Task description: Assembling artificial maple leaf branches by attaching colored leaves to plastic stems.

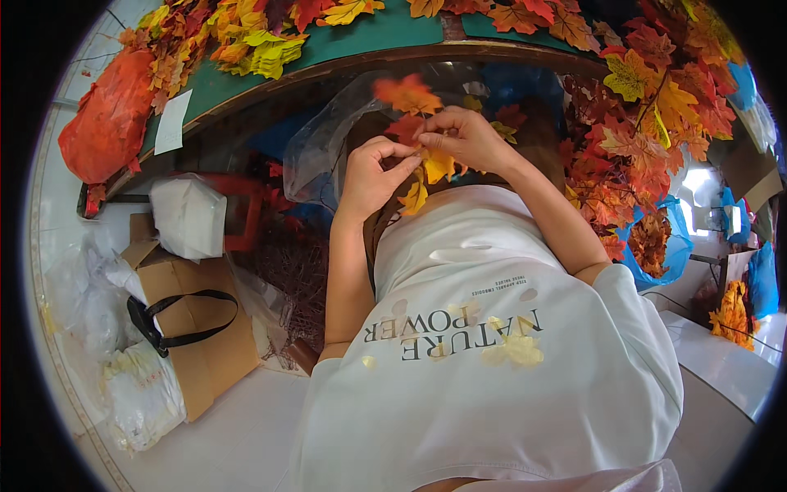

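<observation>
Over my lap, both hands work on a small spray of artificial maple leaves (409, 95) in orange, red and yellow. My left hand (370, 179) is closed in a pinch, thumb and forefinger meeting at the spray's middle. Right beside it, my right hand (469, 141) pinches the same spray from the other side, its fingertips close to the left ones. A yellow leaf (437, 166) hangs just below the fingers, and a red-orange leaf stands above them. The stem between my fingertips is too small to make out.
Ahead is a green table (361, 39) piled with loose maple leaves. Leafy branches (631, 139) crowd the right side, above a blue bag (670, 246) of leaves. At left are a red bag (106, 123), a cardboard box (193, 307) and clear plastic bags (147, 394).
</observation>
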{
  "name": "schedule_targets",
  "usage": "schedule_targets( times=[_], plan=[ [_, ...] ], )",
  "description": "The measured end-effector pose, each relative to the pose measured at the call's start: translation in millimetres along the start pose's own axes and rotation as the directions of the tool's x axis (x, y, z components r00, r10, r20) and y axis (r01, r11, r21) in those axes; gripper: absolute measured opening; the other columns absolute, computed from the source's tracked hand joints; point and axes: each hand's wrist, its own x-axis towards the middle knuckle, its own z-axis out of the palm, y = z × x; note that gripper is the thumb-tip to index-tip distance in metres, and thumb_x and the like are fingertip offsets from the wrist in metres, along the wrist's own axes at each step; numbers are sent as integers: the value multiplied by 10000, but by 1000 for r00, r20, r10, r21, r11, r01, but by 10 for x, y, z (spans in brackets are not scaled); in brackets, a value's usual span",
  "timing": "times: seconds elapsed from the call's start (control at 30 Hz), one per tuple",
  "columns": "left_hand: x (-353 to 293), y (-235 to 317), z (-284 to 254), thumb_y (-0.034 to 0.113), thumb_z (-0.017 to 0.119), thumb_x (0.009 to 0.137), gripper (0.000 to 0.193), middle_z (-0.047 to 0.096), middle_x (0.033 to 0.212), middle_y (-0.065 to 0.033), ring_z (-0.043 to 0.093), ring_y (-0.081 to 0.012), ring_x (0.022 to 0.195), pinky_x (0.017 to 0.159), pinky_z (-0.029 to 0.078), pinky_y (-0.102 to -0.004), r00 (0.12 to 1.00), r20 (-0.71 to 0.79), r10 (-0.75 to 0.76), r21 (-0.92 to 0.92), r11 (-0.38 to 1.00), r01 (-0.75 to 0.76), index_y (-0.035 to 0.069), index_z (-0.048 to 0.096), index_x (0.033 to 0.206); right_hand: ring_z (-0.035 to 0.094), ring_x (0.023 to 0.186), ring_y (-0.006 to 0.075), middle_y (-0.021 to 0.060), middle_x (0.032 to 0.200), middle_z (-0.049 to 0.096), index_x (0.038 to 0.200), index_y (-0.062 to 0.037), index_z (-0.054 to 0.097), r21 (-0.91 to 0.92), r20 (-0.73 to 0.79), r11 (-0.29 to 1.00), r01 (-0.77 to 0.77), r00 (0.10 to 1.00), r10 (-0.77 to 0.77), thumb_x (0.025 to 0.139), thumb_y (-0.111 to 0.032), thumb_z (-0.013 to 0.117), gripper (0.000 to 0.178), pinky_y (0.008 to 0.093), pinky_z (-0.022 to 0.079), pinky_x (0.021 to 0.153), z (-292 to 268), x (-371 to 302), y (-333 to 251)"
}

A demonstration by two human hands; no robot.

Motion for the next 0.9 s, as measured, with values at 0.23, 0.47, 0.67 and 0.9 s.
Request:
schedule_targets(
  times=[0.23, 0.47, 0.67, 0.9],
  plan=[
    [19, 18, 95, 45, 684, 775, 95, 630, 721, -32, 548, -69, 641, 610, 441, -206, 997, -31, -72, -20, 997, 72, -30, 660, 827, 554, 696, 53, 22, 781, 649, 877, 11, 660, 326, -248, 943, 59, 968, 25, 858, -107, 620, 126, 215, 463, 634, 184, 32, 46],
    [29, 127, 190, 63, 689, 770, 96, 632, 687, -14, 522, -58, 584, 542, 410, -197, 976, -120, -179, -280, 950, 140, -23, 679, 812, 612, 650, 88, 40, 697, 645, 863, 29, 650, 532, -539, 786, 315, 842, 28, 888, -125, 579, 171, 202, 461, 585, -232, 139, -191],
    [40, -52, 107, 66, 621, 840, 177, 566, 749, 5, 427, -25, 577, 458, 298, -150, 930, 92, -356, -784, 550, 289, -31, 633, 988, 539, 619, 57, 32, 764, 632, 960, 27, 619, 87, -703, 936, 340, 687, -184, 917, -80, 530, 146, 194, 443, 583, -149, 84, -218],
    [-10, -45, 372, 69, 594, 848, 119, 569, 770, 17, 483, -45, 592, 455, 349, -179, 924, -119, -363, -829, 549, 109, 43, 604, 964, 570, 732, 392, 190, 806, 563, 922, -21, 510, -299, -334, 909, 289, 861, -383, 839, -73, 557, 108, 422, 477, 606, 456, -93, -72]
  ],
)
